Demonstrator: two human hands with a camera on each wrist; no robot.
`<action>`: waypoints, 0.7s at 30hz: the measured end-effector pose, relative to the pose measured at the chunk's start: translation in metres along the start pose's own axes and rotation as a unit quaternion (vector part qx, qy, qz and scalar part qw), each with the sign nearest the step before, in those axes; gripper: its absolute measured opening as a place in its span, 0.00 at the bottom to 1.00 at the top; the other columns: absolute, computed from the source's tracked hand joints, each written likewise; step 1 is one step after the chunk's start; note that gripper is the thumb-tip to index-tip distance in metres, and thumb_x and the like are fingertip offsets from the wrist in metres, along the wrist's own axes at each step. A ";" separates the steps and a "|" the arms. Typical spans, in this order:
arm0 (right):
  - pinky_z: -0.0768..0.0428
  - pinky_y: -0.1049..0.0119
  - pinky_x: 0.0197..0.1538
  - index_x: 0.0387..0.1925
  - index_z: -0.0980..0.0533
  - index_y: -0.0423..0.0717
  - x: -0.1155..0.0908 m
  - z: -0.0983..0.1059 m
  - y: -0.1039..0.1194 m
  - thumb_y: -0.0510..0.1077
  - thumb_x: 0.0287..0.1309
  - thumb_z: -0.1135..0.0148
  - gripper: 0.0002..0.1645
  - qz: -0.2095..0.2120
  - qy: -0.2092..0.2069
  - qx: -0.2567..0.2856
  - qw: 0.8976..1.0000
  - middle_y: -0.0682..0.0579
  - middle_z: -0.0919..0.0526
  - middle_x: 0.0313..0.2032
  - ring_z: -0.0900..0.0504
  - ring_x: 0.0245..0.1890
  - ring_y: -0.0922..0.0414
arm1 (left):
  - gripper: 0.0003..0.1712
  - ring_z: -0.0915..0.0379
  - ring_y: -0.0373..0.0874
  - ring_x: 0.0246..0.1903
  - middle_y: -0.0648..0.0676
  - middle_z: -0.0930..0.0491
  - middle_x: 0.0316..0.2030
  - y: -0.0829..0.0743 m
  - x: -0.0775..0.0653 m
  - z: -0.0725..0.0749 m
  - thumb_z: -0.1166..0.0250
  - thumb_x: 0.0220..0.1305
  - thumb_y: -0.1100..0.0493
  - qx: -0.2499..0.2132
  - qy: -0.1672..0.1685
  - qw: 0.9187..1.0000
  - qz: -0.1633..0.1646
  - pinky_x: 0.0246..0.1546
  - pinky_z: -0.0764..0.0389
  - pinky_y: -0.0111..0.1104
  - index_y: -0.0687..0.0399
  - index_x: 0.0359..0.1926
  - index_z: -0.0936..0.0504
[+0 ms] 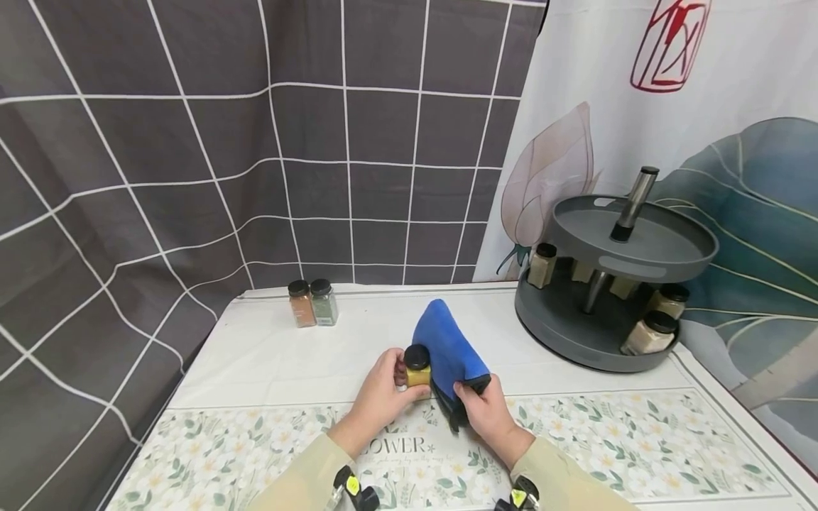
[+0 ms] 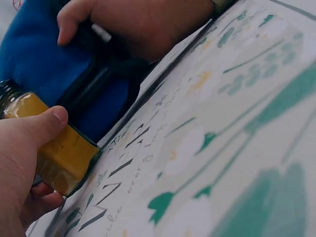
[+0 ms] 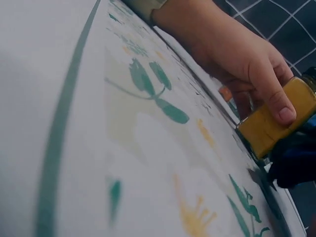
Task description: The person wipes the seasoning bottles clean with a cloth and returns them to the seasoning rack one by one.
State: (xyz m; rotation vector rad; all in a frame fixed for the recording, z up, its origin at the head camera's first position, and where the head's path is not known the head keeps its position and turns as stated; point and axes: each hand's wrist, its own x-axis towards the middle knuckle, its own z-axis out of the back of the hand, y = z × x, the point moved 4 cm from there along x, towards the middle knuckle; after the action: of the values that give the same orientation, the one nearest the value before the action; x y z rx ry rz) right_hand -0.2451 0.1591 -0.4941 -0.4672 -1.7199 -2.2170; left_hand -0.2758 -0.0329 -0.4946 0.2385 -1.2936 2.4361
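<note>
Left hand [image 1: 381, 392]: fingers clamped on 1 yellow jar [image 1: 419, 376], squarish clear body, yellow fill, round black lid on. Right hand [image 1: 487, 411]: fingers clamped on 1 blue cloth [image 1: 445, 344], soft, folded, dark-edged. Cloth sits between the two sets of fingers, right up against the jar; can't tell how firm the contact is. Past the left fingers, off to their left: 2 black-lidded jars side by side, orange jar [image 1: 303, 311] and green jar [image 1: 325, 309], upright. Well right of the right fingers: 1 grey two-tier rack [image 1: 639, 267], round trays, metal post. Lower tray holds at least 5 jars [image 1: 645, 339], pale contents. Under the fingers: table [image 1: 377, 333], white cover, floral band.
</note>
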 end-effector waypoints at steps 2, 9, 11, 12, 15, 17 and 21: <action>0.23 0.65 0.58 0.50 0.20 0.30 0.001 -0.001 -0.003 0.29 0.59 0.42 0.17 -0.028 0.005 -0.022 0.999 0.41 0.14 0.47 0.17 0.47 0.59 | 0.32 0.28 0.38 0.37 0.47 0.30 0.39 -0.001 0.000 0.000 0.21 0.53 0.49 0.002 0.000 1.000 0.000 0.41 0.20 0.31 0.55 0.51 0.29; 0.21 0.64 0.55 0.45 0.20 0.27 0.000 0.003 0.001 0.24 0.51 0.41 0.17 0.023 -0.026 -0.024 0.999 0.38 0.13 0.42 0.16 0.44 0.57 | 0.31 0.30 0.38 0.36 0.46 0.31 0.37 -0.003 0.001 -0.001 0.20 0.52 0.48 0.017 -0.005 1.000 -0.002 0.39 0.22 0.31 0.53 0.48 0.29; 0.20 0.67 0.51 0.43 0.19 0.29 0.001 0.003 -0.001 0.26 0.53 0.41 0.14 0.007 -0.023 -0.036 0.999 0.42 0.13 0.39 0.17 0.41 0.61 | 0.30 0.31 0.38 0.36 0.46 0.31 0.37 -0.003 0.001 -0.001 0.21 0.53 0.48 0.020 -0.003 1.000 -0.003 0.39 0.22 0.31 0.53 0.48 0.29; 0.21 0.69 0.48 0.40 0.18 0.32 0.002 0.002 -0.002 0.28 0.54 0.41 0.11 -0.004 -0.018 -0.049 0.999 0.45 0.13 0.36 0.18 0.37 0.63 | 0.30 0.31 0.38 0.36 0.46 0.31 0.37 -0.004 0.001 -0.001 0.21 0.53 0.48 0.022 -0.002 1.000 -0.003 0.39 0.22 0.31 0.53 0.48 0.28; 0.22 0.69 0.42 0.34 0.18 0.35 0.002 0.002 -0.003 0.29 0.53 0.40 0.07 -0.008 -0.019 -0.073 0.997 0.50 0.14 0.31 0.22 0.32 0.65 | 0.29 0.31 0.38 0.36 0.46 0.31 0.37 -0.004 0.001 -0.001 0.21 0.53 0.48 0.025 -0.003 1.000 -0.001 0.39 0.23 0.31 0.53 0.47 0.28; 0.19 0.66 0.45 0.35 0.19 0.32 0.001 0.003 0.000 0.27 0.51 0.41 0.09 0.023 -0.026 -0.060 0.998 0.46 0.13 0.33 0.18 0.34 0.62 | 0.30 0.31 0.38 0.36 0.46 0.31 0.37 -0.003 0.001 0.000 0.20 0.52 0.48 0.024 -0.003 1.000 0.003 0.39 0.23 0.31 0.53 0.47 0.28; 0.20 0.63 0.55 0.45 0.20 0.28 0.001 0.002 -0.003 0.26 0.53 0.42 0.17 0.000 -0.025 -0.034 0.999 0.40 0.13 0.43 0.16 0.44 0.56 | 0.30 0.31 0.38 0.36 0.47 0.31 0.37 0.001 0.001 -0.001 0.20 0.52 0.48 0.008 0.000 1.000 0.009 0.39 0.23 0.31 0.53 0.47 0.29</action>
State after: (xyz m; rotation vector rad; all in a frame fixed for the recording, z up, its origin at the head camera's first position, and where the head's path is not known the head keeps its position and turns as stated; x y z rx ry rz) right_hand -0.2468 0.1614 -0.4958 -0.5427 -1.6730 -2.2886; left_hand -0.2767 -0.0328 -0.4956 0.2335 -1.2815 2.4629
